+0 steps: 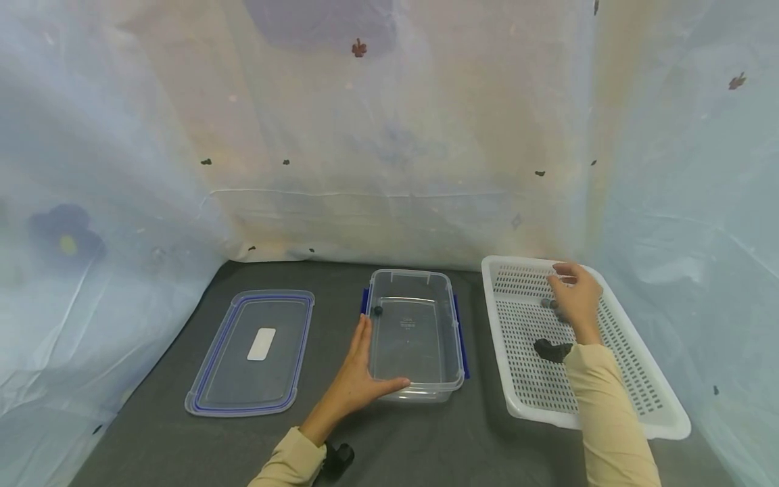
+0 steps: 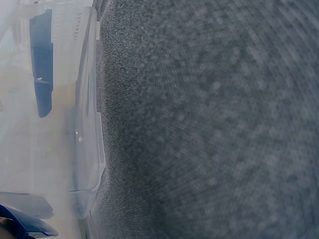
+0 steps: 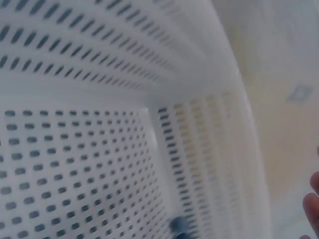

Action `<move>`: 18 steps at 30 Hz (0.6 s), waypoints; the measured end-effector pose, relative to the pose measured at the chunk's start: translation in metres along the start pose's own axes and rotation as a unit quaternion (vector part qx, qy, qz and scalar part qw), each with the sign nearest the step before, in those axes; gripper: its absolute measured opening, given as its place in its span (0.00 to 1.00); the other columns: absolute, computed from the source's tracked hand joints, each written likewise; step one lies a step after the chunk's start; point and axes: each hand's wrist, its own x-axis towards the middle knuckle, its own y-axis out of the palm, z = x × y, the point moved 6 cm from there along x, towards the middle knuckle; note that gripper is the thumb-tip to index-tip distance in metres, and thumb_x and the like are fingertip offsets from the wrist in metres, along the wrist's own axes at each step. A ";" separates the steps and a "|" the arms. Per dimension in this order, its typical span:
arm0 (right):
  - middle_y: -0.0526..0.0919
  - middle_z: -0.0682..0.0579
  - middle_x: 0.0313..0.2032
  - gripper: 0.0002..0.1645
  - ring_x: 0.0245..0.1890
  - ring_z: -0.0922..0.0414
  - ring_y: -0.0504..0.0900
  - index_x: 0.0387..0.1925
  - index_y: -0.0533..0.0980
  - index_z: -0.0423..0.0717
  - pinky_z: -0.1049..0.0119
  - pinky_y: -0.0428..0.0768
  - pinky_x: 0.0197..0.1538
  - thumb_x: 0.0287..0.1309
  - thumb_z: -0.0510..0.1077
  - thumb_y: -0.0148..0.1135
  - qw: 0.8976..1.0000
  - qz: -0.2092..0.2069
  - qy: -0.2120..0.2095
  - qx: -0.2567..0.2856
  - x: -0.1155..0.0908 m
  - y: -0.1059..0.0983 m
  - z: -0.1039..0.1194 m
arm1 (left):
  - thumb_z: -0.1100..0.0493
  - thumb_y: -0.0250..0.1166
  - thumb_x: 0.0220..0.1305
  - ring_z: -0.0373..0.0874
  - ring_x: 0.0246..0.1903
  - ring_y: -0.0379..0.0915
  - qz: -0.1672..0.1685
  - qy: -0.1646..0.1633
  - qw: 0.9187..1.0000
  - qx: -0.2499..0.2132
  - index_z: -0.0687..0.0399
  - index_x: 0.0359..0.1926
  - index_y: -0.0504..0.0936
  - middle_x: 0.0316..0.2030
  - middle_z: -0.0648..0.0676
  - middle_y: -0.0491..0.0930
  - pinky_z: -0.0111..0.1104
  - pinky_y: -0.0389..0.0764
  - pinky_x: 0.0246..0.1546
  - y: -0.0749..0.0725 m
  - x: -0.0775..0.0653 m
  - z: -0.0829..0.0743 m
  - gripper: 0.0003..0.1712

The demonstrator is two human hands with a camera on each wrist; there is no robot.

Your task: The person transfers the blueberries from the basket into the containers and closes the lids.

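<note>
My left hand rests against the clear plastic food container, with its fingers along the left side and its thumb at the front rim. A small dark round ball lies inside near the left wall. Over the far part of the white perforated basket is my right hand, its fingers bent and the thumb apart from them; no held thing shows. Small dark bluish balls lie in the basket under this hand, partly covered by it. In the right wrist view, fingertips show at the right edge.
A clear lid with a blue seal and a white label lies flat to the left. Blue side clasps hang from the container. Pale plastic sheeting closes off the back and both sides of the grey table.
</note>
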 end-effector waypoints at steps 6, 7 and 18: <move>0.81 0.35 0.48 0.20 0.42 0.46 0.80 0.51 0.77 0.33 0.55 0.64 0.60 0.62 0.41 0.58 0.997 -0.029 0.077 -0.011 -0.001 -0.005 -0.036 | 0.33 0.76 0.42 0.60 0.71 0.37 -0.002 -0.004 1.000 -0.003 0.53 0.77 0.37 0.76 0.55 0.32 0.61 0.55 0.62 0.000 -0.001 0.001 0.75; 0.81 0.36 0.48 0.20 0.40 0.50 0.80 0.52 0.77 0.33 0.61 0.69 0.56 0.61 0.41 0.58 0.995 -0.031 0.093 -0.014 -0.002 -0.006 -0.043 | 0.33 0.75 0.42 0.60 0.71 0.38 -0.002 -0.005 1.000 -0.003 0.53 0.77 0.37 0.76 0.56 0.32 0.61 0.55 0.61 0.001 -0.002 0.001 0.75; 0.81 0.34 0.41 0.19 0.38 0.48 0.75 0.48 0.77 0.29 0.61 0.70 0.40 0.60 0.41 0.59 0.986 -0.027 0.165 -0.027 -0.019 0.003 -0.090 | 0.31 0.75 0.42 0.61 0.71 0.38 -0.004 -0.003 1.000 0.003 0.53 0.77 0.37 0.76 0.57 0.32 0.62 0.55 0.61 0.001 -0.002 0.003 0.75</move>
